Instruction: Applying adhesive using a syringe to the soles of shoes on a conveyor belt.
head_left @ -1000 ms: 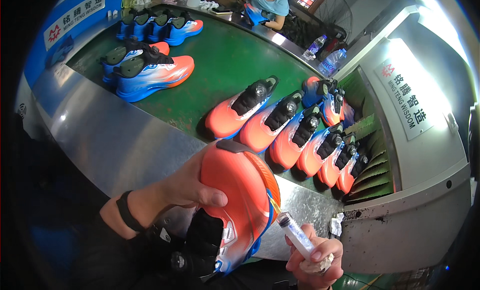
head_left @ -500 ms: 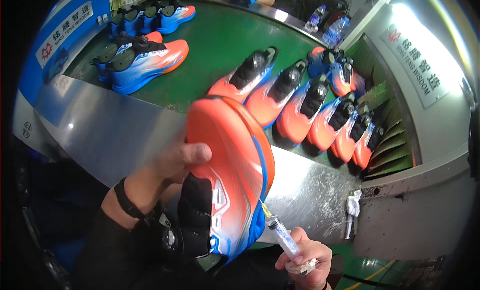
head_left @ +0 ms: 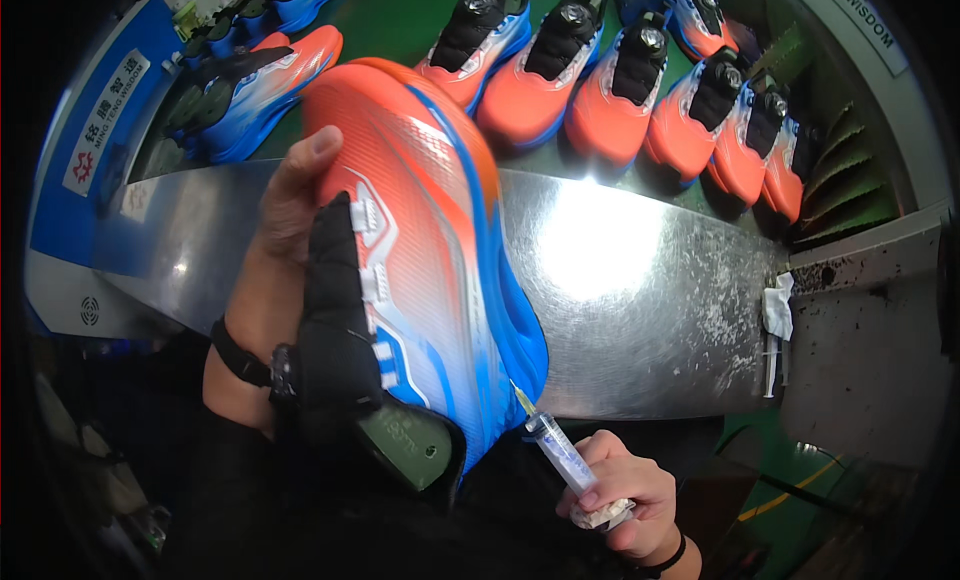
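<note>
My left hand (head_left: 296, 185) grips an orange, white and blue sneaker (head_left: 420, 240) by its toe end, thumb on the upper. The shoe is held up on its side, toe away from me and heel toward me; its black tongue and dark green collar face left and down. Most of my left fingers are hidden behind it. My right hand (head_left: 630, 490) is closed round a clear syringe (head_left: 563, 453) with a yellowish needle tip. That tip meets the blue edge near the heel, where upper and sole join. A crumpled whitish wad (head_left: 600, 514) sits at the syringe's back end, in the same hand.
Several matching sneakers (head_left: 612, 115) stand in a row on the green surface (head_left: 395, 20) beyond the metal ledge (head_left: 640, 310). More shoes (head_left: 240, 95) stand at the far left. A white scrap with another syringe (head_left: 771, 365) hangs at the ledge's right end. Green flaps (head_left: 850, 185) line the right opening.
The view has tilted downward, so the row of shoes appears higher. The syringe tip has moved along the sole edge toward the heel. Both hands keep their holds.
</note>
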`<action>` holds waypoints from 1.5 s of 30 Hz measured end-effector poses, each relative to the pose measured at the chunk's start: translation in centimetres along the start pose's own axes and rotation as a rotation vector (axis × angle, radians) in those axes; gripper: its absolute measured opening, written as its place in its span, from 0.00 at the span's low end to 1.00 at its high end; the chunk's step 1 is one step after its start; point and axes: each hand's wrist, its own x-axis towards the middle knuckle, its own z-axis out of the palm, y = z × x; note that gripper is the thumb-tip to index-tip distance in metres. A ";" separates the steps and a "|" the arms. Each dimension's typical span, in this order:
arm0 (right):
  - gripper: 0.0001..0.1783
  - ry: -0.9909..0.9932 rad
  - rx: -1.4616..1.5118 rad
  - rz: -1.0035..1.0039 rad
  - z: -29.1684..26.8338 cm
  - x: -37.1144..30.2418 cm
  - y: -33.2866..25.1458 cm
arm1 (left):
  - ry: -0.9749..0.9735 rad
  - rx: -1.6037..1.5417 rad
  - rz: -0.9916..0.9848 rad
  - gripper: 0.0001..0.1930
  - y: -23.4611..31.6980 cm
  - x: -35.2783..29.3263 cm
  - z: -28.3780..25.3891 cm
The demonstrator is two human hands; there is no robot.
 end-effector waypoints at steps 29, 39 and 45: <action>0.19 0.113 -0.260 -0.174 3.0 2.8 4.3 | 0.277 0.422 -0.254 0.27 3.0 -16.7 -2.1; 0.21 0.072 -0.283 -0.044 4.0 3.5 1.8 | 0.169 0.008 -0.484 0.47 -1.2 -19.9 1.5; 0.16 -0.060 -0.301 0.017 5.3 4.1 -2.0 | 0.043 -0.287 -0.620 0.41 -3.0 -21.0 1.6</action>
